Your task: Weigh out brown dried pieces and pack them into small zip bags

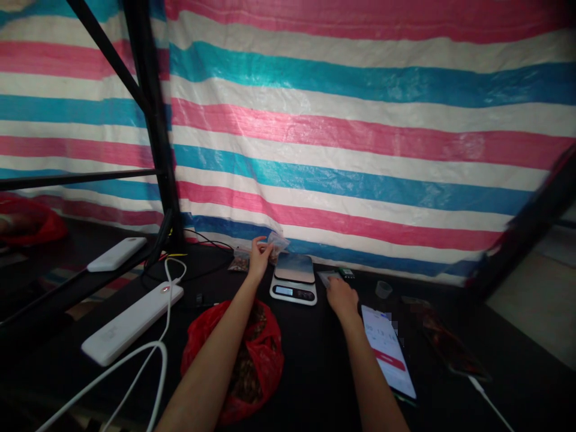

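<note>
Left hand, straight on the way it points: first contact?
Beyond the clear bag at its fingertips, the left hand would probably meet the striped sheet; the gap is hard to judge.

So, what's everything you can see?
Striped plastic sheet: one, pink, white, blue, behind
Metal bars: several, black, both sides
Flat table: one, black, below
Digital scale: one, white, centre
Plastic bags: two, red, front and far left
Small pieces: many, brown, in front red bag
Plastic pouches: three, clear, beside scale
Oblong power banks: two, white, left
Thin cables: several, white and black, both sides
Rectangular phones: two, lit and dark, right
Round cup: one, clear, right
Small boxy items: two, dark, on table
Another person's hand: one, far left
Left hand: one, at pouch
Right hand: one, at pouch
</note>
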`<move>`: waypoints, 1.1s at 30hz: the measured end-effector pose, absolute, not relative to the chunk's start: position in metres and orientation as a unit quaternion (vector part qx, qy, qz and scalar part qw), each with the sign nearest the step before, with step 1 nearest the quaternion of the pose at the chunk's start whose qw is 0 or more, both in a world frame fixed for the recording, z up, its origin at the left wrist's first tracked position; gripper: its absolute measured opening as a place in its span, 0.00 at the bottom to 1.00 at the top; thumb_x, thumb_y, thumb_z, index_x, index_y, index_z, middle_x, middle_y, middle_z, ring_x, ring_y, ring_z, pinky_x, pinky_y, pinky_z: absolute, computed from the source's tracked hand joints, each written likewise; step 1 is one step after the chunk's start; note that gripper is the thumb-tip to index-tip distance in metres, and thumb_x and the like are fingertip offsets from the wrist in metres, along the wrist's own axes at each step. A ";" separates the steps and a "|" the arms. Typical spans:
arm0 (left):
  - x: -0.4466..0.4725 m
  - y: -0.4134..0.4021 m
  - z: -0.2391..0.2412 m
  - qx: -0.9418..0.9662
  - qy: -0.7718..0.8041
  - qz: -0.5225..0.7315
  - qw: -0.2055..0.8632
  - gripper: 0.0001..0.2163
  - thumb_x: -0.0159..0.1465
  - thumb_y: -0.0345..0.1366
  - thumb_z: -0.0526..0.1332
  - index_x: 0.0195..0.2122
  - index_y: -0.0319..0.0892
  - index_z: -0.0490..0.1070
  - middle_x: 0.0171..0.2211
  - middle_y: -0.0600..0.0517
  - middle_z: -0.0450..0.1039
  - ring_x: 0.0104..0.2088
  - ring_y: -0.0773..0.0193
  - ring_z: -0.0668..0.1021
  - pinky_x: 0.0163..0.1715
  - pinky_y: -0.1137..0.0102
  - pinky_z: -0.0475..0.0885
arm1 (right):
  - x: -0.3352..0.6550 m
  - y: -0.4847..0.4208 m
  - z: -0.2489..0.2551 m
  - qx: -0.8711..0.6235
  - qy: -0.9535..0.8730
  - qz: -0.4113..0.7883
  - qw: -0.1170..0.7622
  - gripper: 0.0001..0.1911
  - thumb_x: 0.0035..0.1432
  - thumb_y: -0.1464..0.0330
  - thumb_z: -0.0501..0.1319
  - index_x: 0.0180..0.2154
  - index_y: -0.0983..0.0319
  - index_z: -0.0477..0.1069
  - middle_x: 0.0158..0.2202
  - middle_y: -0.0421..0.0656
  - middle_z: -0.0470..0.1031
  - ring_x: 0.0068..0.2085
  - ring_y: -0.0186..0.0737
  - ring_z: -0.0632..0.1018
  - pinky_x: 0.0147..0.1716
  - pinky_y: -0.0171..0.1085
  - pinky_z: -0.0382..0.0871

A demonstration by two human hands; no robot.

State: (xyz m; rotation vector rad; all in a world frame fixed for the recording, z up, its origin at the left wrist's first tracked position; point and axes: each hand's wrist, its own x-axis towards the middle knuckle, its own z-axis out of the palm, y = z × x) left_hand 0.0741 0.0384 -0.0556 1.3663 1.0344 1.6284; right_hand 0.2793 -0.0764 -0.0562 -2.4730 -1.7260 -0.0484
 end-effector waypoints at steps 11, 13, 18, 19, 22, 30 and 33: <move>0.029 0.031 -0.047 0.447 0.712 0.517 0.162 0.18 0.56 0.32 0.57 0.48 0.36 0.58 0.41 0.36 0.71 0.45 0.46 0.72 0.41 0.58 0.62 | 0.284 -0.079 -0.053 -0.826 -0.546 -0.029 0.137 0.18 0.54 0.75 0.49 0.45 0.62 0.69 0.42 0.51 0.73 0.45 0.47 0.74 0.39 0.40 0.65; 0.030 0.031 -0.046 0.437 0.729 0.515 0.115 0.22 0.54 0.30 0.57 0.50 0.32 0.56 0.45 0.33 0.66 0.50 0.46 0.67 0.47 0.57 0.59 | 0.284 -0.079 -0.053 -0.828 -0.540 -0.035 0.149 0.16 0.55 0.73 0.49 0.44 0.62 0.70 0.41 0.51 0.74 0.44 0.48 0.74 0.38 0.40 0.66; 0.039 0.027 -0.039 0.465 0.716 0.520 -0.007 0.22 0.53 0.30 0.59 0.51 0.35 0.58 0.51 0.37 0.60 0.54 0.49 0.61 0.53 0.56 0.53 | 0.280 -0.081 -0.048 -0.834 -0.510 -0.064 0.200 0.14 0.58 0.68 0.50 0.41 0.60 0.72 0.38 0.52 0.74 0.39 0.47 0.76 0.34 0.40 0.66; 0.041 0.026 -0.037 0.483 0.701 0.524 -0.013 0.20 0.54 0.30 0.58 0.49 0.38 0.60 0.51 0.40 0.60 0.53 0.50 0.62 0.52 0.57 0.55 | 0.279 -0.081 -0.046 -0.833 -0.503 -0.074 0.218 0.14 0.58 0.67 0.49 0.40 0.59 0.72 0.37 0.51 0.75 0.37 0.47 0.76 0.33 0.39 0.66; 0.050 0.024 -0.029 0.534 0.653 0.536 -0.044 0.15 0.55 0.28 0.56 0.45 0.42 0.65 0.50 0.44 0.60 0.51 0.52 0.63 0.49 0.59 0.59 | 0.276 -0.082 -0.041 -0.822 -0.475 -0.106 0.296 0.15 0.59 0.66 0.49 0.41 0.59 0.72 0.35 0.51 0.76 0.36 0.46 0.77 0.32 0.38 0.65; 0.097 0.009 -0.003 0.744 0.402 0.505 -0.174 0.12 0.64 0.32 0.46 0.43 0.39 0.66 0.46 0.45 0.65 0.47 0.58 0.66 0.45 0.63 0.60 | 0.280 -0.052 -0.059 -0.564 -0.287 0.287 0.719 0.10 0.42 0.63 0.60 0.29 0.60 0.71 0.27 0.42 0.77 0.27 0.42 0.77 0.25 0.36 0.68; 0.123 -0.005 -0.003 0.898 0.174 0.306 -0.264 0.16 0.64 0.43 0.47 0.43 0.38 0.65 0.41 0.44 0.68 0.41 0.59 0.69 0.39 0.65 0.61 | 0.280 -0.037 -0.070 -0.465 -0.219 0.393 0.762 0.07 0.35 0.68 0.62 0.23 0.60 0.68 0.20 0.37 0.75 0.23 0.39 0.76 0.23 0.36 0.69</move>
